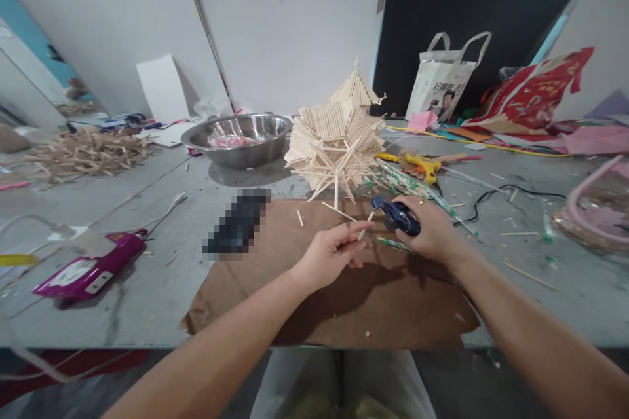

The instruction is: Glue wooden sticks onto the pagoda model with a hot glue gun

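Two hands meet over the brown paper sheet [255,301], near the front edge of the table [162,209]. The left hand [329,252] pinches a short wooden stick [364,228] between thumb and fingertips, with its free end pointing toward one o'clock. The right hand [432,232] is wrapped around what looks like a blue glue gun [396,215], whose tip sits right at that free end. The stick is held in the air just above the paper, at six o'clock from the stick-built pagoda model [339,144].

Judging from this, the work calls for a steady stick and a small dab. The pinching fingers are best kept well back from the tip, where hot glue would land, and the paper underneath is the right place for drips.

The pagoda stands close at twelve o'clock with spokes jutting toward the hands, so a forward sweep risks snagging them. At one to two o'clock lie a yellow glue gun [426,167] and a black cord [496,195], which could catch the right wrist. At ten o'clock sits a blurred dark object [238,222], with a steel bowl [196,137] farther off. The widest bare tabletop lies at nine o'clock, short of the pink case [88,272]. The table edge runs under the forearms at six.
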Demonstrator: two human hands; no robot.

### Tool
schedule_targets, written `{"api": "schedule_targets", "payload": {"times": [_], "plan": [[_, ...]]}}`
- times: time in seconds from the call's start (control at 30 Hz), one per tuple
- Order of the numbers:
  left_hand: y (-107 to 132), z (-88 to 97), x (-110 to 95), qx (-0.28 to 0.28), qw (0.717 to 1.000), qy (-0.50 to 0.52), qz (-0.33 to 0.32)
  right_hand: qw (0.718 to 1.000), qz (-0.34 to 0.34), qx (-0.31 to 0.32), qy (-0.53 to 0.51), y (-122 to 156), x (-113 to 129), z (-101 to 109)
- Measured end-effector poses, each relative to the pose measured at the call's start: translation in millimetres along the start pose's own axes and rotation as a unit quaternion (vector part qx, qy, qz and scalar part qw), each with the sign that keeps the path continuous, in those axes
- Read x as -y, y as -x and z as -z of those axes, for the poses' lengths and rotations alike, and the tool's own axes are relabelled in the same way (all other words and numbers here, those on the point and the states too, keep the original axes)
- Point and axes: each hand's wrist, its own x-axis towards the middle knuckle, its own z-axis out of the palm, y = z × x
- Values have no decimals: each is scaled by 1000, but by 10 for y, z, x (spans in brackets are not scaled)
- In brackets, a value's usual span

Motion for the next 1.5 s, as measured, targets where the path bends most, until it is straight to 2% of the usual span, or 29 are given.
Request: {"api": "schedule_targets", "payload": {"times": [0.13, 0.27, 0.43, 0.67, 1.0, 1.2, 1.5], "plan": [[-13, 32, 32, -1, 994, -100, -52, 1000, 8, 11, -8, 13, -4, -7], [-7, 63, 30, 16, 975, -201, -90, 999, 33, 25, -10, 27, 34, -8], [-19, 86, 64, 23, 955, -262, -138, 997, 68, 39, -16, 23, 103, 17], [-30, 92, 87, 17, 948, -274, -161, 996, 63, 49, -27, 45, 92, 1], [-17, 85, 27, 20, 956, -256, -142, 997, 42, 56, -20, 72, 88, -4], [-20, 79, 74, 24, 963, -237, -124, 998, 40, 43, 12, 89, 79, -11], [-21, 69, 89, 16, 959, -255, -119, 998, 21, 35, 56, 95, 104, -26]]}}
